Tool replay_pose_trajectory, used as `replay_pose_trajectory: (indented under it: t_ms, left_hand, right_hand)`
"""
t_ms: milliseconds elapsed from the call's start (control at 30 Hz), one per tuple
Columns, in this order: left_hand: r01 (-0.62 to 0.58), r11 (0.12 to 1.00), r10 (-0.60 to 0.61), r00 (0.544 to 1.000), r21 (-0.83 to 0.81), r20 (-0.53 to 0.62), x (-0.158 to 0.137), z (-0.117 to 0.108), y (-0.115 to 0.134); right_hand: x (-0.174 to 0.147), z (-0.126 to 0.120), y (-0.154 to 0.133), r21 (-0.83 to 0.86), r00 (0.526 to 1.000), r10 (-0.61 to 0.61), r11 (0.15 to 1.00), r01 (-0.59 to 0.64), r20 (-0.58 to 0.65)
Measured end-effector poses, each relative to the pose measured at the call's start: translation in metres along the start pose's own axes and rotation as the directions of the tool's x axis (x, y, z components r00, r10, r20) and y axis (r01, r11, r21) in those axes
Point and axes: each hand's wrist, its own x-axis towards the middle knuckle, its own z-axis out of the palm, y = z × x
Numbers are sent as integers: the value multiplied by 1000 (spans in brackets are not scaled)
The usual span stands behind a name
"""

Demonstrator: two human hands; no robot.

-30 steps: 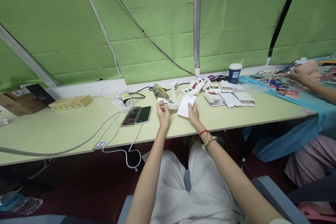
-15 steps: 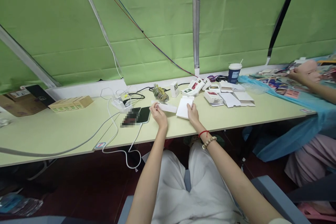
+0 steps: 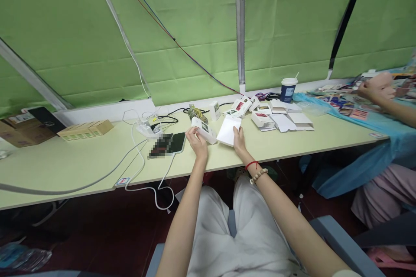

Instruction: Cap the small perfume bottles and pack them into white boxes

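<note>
In the head view, my left hand [image 3: 196,142] is closed around the left end of a small white box [image 3: 206,133], tilted so that a dark printed picture on it faces up. My right hand [image 3: 239,139] grips the right edge of a flat white carton [image 3: 227,130], thumb on top. The carton's left edge lies close beside the box; I cannot tell whether they touch. Just behind the box is a bunch of small greenish-yellow packets [image 3: 197,113]. A white box [image 3: 215,111] stands upright behind my hands.
Several white printed boxes [image 3: 239,106] and unfolded white cartons [image 3: 287,122] lie to the right, before a lidded blue cup [image 3: 288,90]. A phone [image 3: 178,143], a power strip [image 3: 147,130] and cables are left. Another person's hand [image 3: 370,88] is at the far right.
The white box in my left hand has turned, so its printed side now shows instead of a plain white side. My right hand still holds the carton, now slightly more tilted.
</note>
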Motion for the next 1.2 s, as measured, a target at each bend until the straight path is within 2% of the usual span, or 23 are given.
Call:
replay_pose_trajectory:
  t_ms: [100,233,433,567,733,867,1200]
  left_hand:
    - [-15,1000,17,994,-22,105,-2,2,0]
    - [-28,999,34,985,-37,169,-4,3,-1]
    - [-75,995,80,993,-60,91,-5,1,-3]
    - [-3,997,12,992,-73,125,-6,2,0]
    - [26,995,-8,986,-101,166,-7,3,0]
    - [87,989,-65,982,-121,177,-7,5,-8]
    - [306,934,-228,908,-184,351,-7,10,-15]
  right_hand:
    - [0,3,1,156,997,39,986,-50,73]
    - [5,5,5,183,985,136,971,-154,104]
    - [9,8,12,243,980,160,952,-185,118]
    - [9,10,16,238,982,132,958,-162,135]
    - [10,10,19,205,970,170,957,-204,175]
    - [9,9,18,172,971,180,963,-207,160]
    - [4,7,11,134,972,175,971,-196,157]
